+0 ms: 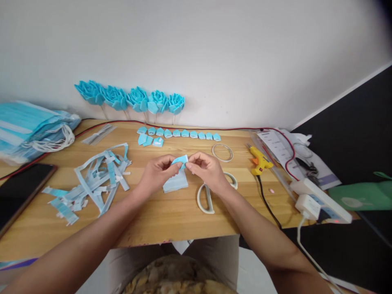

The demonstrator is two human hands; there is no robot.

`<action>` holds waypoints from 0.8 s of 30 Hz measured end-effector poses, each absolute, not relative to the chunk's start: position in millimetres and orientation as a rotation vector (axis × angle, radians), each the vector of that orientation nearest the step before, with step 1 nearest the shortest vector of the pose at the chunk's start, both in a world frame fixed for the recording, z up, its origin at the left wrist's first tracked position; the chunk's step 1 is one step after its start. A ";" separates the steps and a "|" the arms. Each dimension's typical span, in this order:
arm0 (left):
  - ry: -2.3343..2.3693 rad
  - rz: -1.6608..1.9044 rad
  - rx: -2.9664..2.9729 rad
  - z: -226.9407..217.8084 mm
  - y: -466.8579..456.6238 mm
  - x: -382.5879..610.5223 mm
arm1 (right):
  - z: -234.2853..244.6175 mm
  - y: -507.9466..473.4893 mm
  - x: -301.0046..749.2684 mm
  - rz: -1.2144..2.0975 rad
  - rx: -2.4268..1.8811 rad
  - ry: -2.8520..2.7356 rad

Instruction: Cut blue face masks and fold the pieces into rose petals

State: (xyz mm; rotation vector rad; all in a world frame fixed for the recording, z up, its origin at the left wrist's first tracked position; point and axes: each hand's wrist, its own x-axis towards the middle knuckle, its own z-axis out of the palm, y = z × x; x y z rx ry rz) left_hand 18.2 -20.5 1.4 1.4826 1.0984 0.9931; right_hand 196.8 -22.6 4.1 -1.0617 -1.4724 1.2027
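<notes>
Between the fingertips of my left hand (pixel 159 169) and my right hand (pixel 206 169) is a small folded piece of blue mask fabric (pixel 183 159). Both hands pinch it, one at each side, above the table. Just beneath lies a flat pale-blue fabric piece (pixel 176 182). Scissors (pixel 206 200) with white handles rest partly under my right hand, their blades hidden. Beyond the hands runs a row of folded blue petals (pixel 176 133), with a few more fabric pieces (pixel 145 140) in front of it. Cut fabric scraps (pixel 101 175) are heaped left of my left hand.
Several blue fabric flowers (pixel 137 99) on sticks lean against the wall. Bagged masks (pixel 27 126) and a phone (pixel 23 192) lie left. A roll of tape (pixel 222 152), a yellow glue gun (pixel 260 161) with its cord, and a power strip (pixel 321 200) are on the right.
</notes>
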 end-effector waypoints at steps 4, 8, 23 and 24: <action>1.100 0.991 1.478 2.0 -19.7 18.1 | 0.9 -21.4 196.4 1.232 -1.016 -1.454; 1.093 0.980 1.477 2.8 -19.5 18.4 | -3.8 -21.1 197.9 1.197 -0.970 -1.494; 1.084 0.987 1.523 2.7 -21.3 19.8 | 1.1 -25.1 196.0 1.108 -1.078 -1.551; 1.083 0.983 1.527 2.6 -21.3 19.7 | 1.1 -25.2 195.7 1.111 -1.075 -1.544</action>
